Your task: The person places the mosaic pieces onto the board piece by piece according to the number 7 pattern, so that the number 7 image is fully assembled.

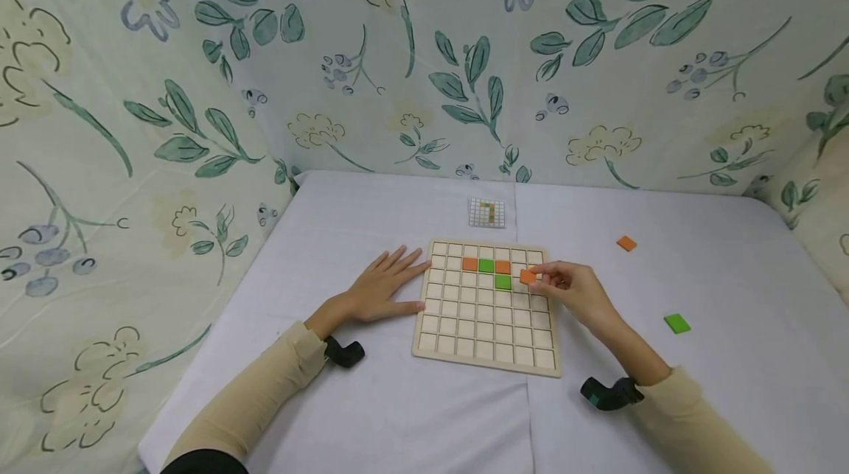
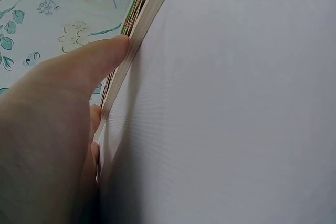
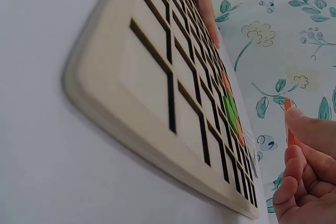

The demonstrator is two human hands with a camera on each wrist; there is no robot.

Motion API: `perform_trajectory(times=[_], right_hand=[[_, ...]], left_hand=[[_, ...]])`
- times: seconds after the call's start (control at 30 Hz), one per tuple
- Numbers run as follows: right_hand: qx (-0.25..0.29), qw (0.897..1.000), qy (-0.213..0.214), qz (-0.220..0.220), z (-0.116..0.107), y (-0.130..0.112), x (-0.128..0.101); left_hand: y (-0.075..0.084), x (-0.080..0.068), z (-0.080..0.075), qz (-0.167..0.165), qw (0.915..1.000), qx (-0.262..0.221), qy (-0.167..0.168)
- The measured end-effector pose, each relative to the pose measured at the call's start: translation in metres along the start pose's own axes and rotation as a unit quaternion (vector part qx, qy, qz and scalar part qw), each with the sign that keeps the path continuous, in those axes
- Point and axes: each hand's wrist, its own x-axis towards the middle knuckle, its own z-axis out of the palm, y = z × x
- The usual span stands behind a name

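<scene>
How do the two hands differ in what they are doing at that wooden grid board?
The left hand lies flat with straight fingers against the board's left edge and holds nothing. The right hand has curled fingers that pinch an orange tile over the board's right side. Both wear pale sleeves.

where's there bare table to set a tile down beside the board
Bare cloth lies right of the board, between the orange tile and green tile, and along the near edge. The left side is crowded by the left hand.

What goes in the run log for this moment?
left hand steadies grid board | right hand pinches orange tile over board
</scene>
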Motion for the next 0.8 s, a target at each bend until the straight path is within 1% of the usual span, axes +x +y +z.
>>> perform_trajectory(times=[0.27, 0.47, 0.8], right_hand=[[0.032, 0.999, -0.031, -0.009, 0.013, -0.002, -0.003], [0.03, 0.998, -0.051, -0.014, 0.021, -0.003, -0.002], [0.021, 0.997, -0.062, -0.031, 0.03, -0.005, -0.001]], left_hand=[[-0.001, 0.0, 0.001, 0.003, 1.0, 0.001, 0.001], [-0.001, -0.001, 0.0, 0.005, 1.0, 0.0, 0.004], [-0.001, 0.0, 0.0, 0.0, 1.0, 0.006, -0.002]])
